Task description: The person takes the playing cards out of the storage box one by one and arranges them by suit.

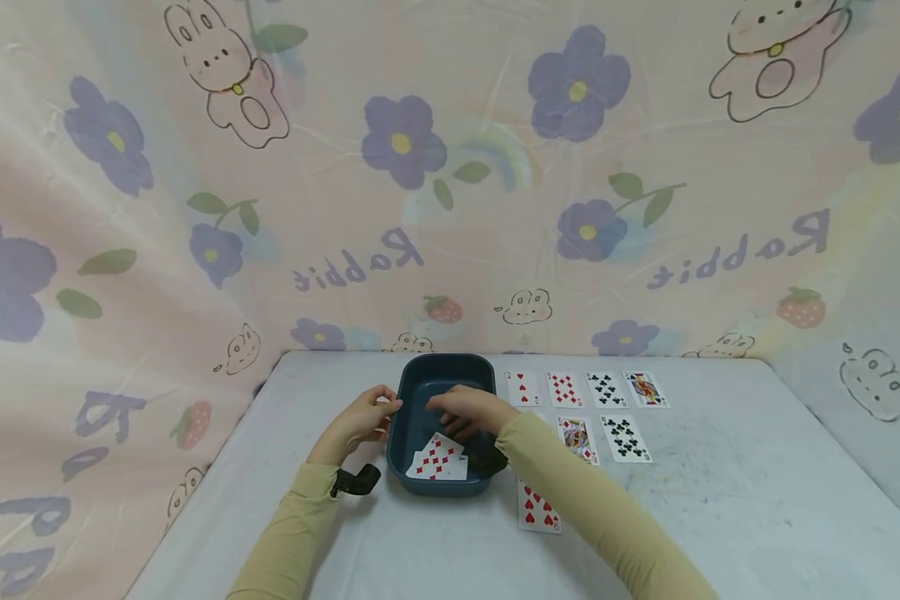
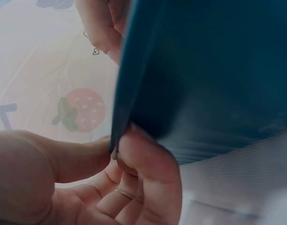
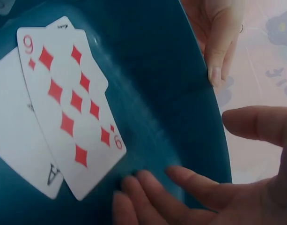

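Note:
A dark blue plastic tray (image 1: 441,489) stands on the table, with a nine of diamonds (image 3: 73,103) lying face up inside. Beneath that card, other cards peek out, one white card (image 3: 21,117) showing an A at its corner. My left hand (image 1: 360,425) is at the tray's left side; in the left wrist view its thumb and index finger pinch the rim. Over the tray's inside reaches my right hand (image 1: 476,410), fingers spread and loosely bent, holding nothing visible. In the right wrist view its fingertips lie near the nine of diamonds, apart from it.
Right of the tray, face-up playing cards lie in rows, among them a three of hearts (image 1: 522,388), a club card (image 1: 627,439) and two face cards. A heart card (image 1: 538,508) lies nearer, beside the right sleeve (image 1: 592,500). A patterned curtain (image 1: 480,208) hangs behind the table (image 1: 757,483).

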The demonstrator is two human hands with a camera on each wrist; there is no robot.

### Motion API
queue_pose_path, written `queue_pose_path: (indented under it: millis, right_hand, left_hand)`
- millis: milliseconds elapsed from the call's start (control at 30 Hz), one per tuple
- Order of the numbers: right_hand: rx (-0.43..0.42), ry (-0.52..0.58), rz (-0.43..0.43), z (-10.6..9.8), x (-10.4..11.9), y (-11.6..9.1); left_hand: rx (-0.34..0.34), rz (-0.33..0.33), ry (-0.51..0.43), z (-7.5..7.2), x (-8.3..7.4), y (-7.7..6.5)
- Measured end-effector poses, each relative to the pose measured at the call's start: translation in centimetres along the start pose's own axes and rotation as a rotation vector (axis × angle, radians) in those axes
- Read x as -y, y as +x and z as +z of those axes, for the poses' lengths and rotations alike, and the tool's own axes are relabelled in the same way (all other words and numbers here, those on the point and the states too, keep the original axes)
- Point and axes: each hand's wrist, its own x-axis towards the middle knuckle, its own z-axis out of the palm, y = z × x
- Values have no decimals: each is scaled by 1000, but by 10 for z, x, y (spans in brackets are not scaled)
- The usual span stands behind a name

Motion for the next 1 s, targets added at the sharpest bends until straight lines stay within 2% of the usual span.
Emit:
queue_pose_path:
  millis: [167,367,633,867,1000]
  right_hand:
    - [-3,-114,-17,-2,2,-3]
    - [59,-151,-29,0,2,-6]
    - [51,-164,-16,1,0,-3]
    - [86,-242,-85,-2,-1,0]
    - [102,-224,-103,-4,-1,-1]
  left_hand:
    - [-5,1,5,-1,1,0]
    - [-17,-10,14,0,2,1]
    - [-16,-10,25,2,3,1]
    - [-20,-8,12,2,3,2]
    - [-24,-7,22,1,2,2]
